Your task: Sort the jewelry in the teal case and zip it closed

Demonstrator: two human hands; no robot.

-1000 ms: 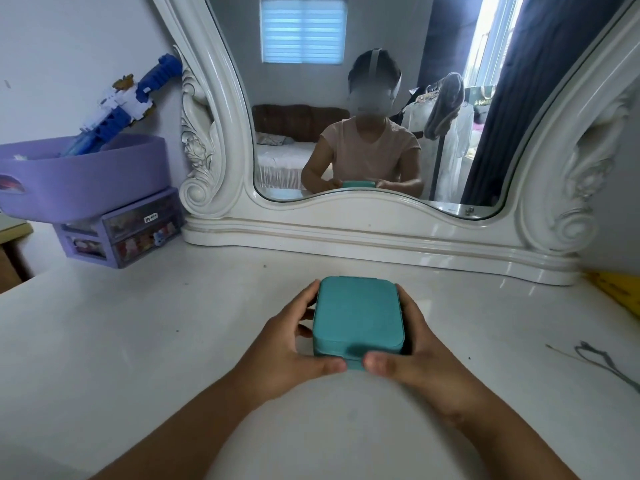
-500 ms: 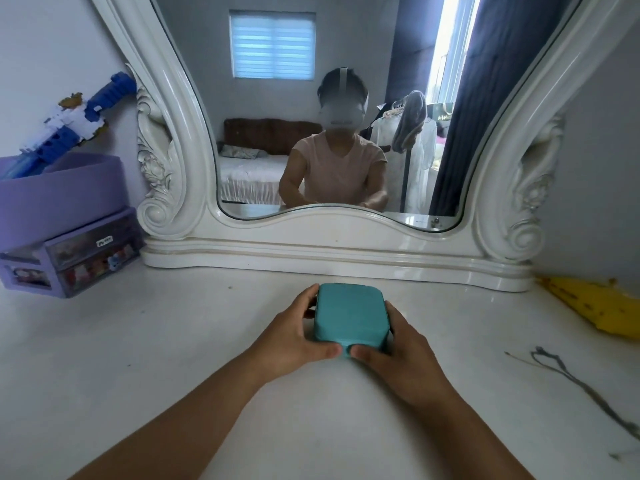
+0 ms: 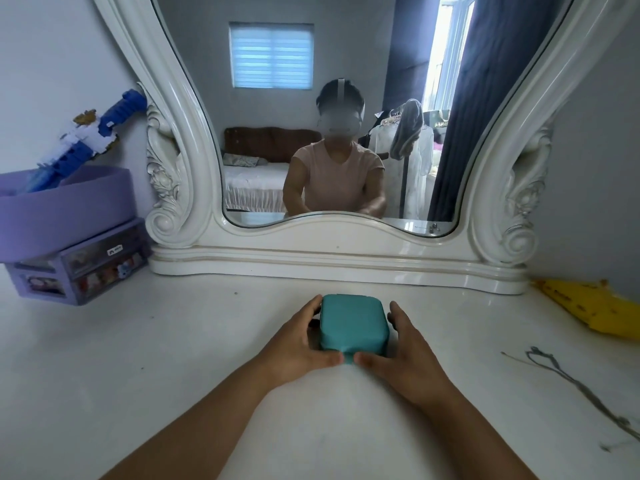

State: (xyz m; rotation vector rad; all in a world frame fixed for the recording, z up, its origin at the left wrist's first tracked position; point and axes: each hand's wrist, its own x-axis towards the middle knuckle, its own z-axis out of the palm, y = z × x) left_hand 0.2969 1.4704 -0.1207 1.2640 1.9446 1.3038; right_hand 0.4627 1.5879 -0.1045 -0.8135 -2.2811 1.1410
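Head view: teal case (image 3: 352, 323) sits closed on the white counter (image 3: 173, 358), centered in front of the mirror (image 3: 339, 237); my left hand (image 3: 298, 344) cups its left side, thumb on the near edge, fingers against the side wall, so that grip is closed on the case. My right hand (image 3: 401, 355) has the thumb touching the near edge but the fingers stand slightly off the right wall, so that grip is loose and open. Purple bin (image 3: 69, 202) on a small drawer unit (image 3: 79, 271) far left, yellow object (image 3: 595, 306) far right, both well apart from the case.
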